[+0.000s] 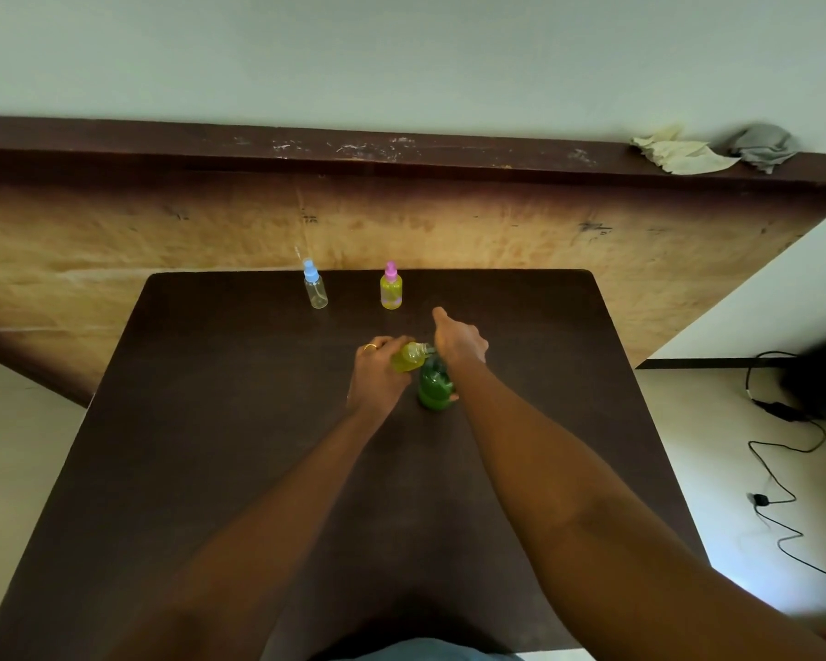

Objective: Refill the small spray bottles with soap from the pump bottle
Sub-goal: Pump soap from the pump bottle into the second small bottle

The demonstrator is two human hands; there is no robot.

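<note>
At the near edge of the dark brown table (211,469), a strip of pale blue clothing (416,655) shows, and two bare forearms reach out from it across the tabletop towards the middle.

The left hand (377,376), with a ring (369,346) on one finger, has its fingers curled round a small open bottle (408,357). This bottle has yellow liquid in it and no cap on it. It is held tilted, with its neck pointing right, close against the top of the green pump bottle (435,388).

The pump bottle stands upright on the table just right of the left hand. The right hand (459,343) lies over its top with the forefinger stretched forward. The pump head is hidden under the hand. The hand seems to bear down on it, but I cannot tell whether the other fingers curl round anything.

Farther on, near the table's far edge, two more small spray bottles stand upright and well apart from each other. The blue-capped bottle (315,289) on the left looks clear. The pink-capped bottle (391,289) on the right holds yellow liquid.

Beyond the table is a worn wooden panel (497,231) topped by a dark ledge (306,147). At the right end of the ledge lie a pale cloth (683,155) and a grey cloth (764,145), side by side. Black cables (783,474) trail over the floor on the right.
</note>
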